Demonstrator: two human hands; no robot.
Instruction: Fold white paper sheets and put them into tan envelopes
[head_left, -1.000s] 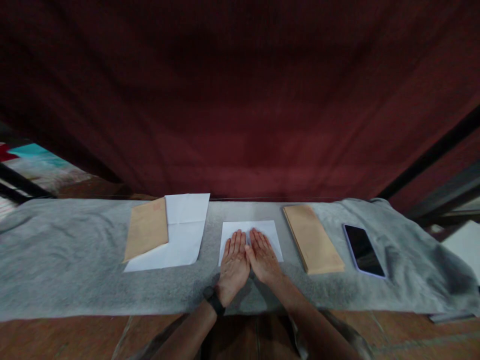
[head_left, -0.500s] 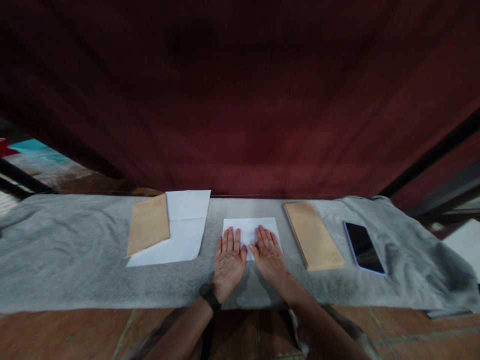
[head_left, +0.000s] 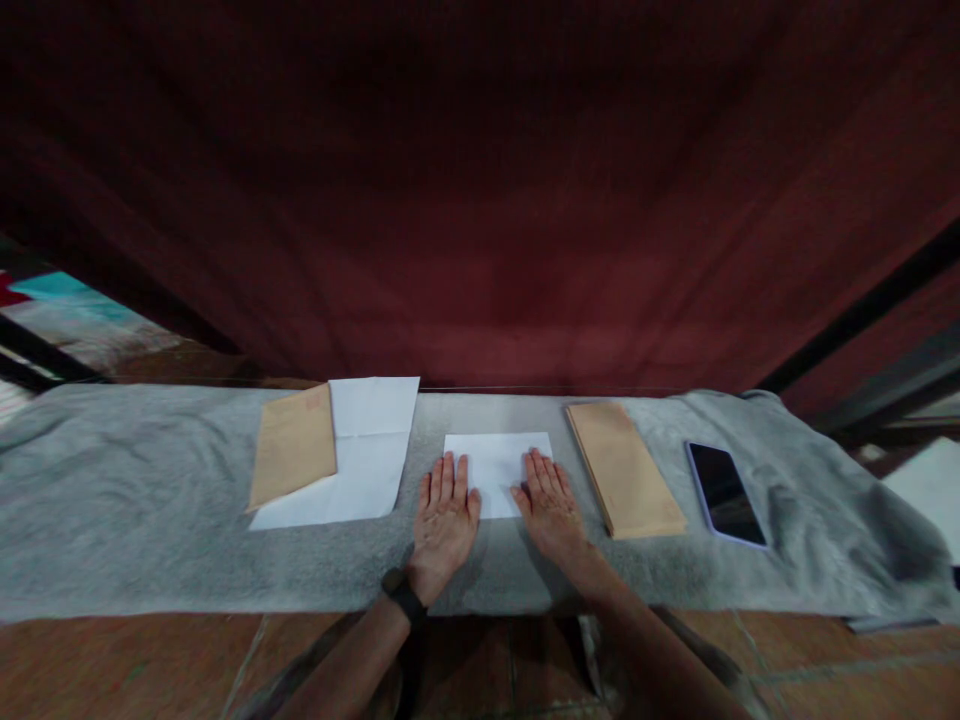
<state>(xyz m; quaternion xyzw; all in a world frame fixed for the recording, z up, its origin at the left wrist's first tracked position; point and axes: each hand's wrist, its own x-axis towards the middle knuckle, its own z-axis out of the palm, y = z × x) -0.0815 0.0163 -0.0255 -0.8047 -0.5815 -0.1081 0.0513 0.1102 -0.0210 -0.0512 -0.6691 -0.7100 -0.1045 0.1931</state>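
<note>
A white sheet of paper [head_left: 496, 475], smaller than the other sheet in view and perhaps folded, lies flat on the grey cloth in front of me. My left hand [head_left: 445, 512] rests palm down over its left edge, fingers stretched out and pointing away from me. Over the right edge lies my right hand [head_left: 551, 500], also flat, with the thumb apart from the fingers. Neither hand grips anything. Between the two hands the middle of the paper shows. A dark watch [head_left: 403, 594] is on my left wrist.
To the left, a brown envelope [head_left: 294, 445] overlaps a larger creased white sheet [head_left: 373, 440]. A stack of brown envelopes [head_left: 628, 470] lies to the right, with a phone [head_left: 726, 493] beyond it. Grey cloth [head_left: 150, 500] covers the surface; a dark red curtain-like sheet [head_left: 495, 250] hangs behind.
My hands have slid apart across the paper, from side by side at its middle to its left and right edges. Both stay flat.
</note>
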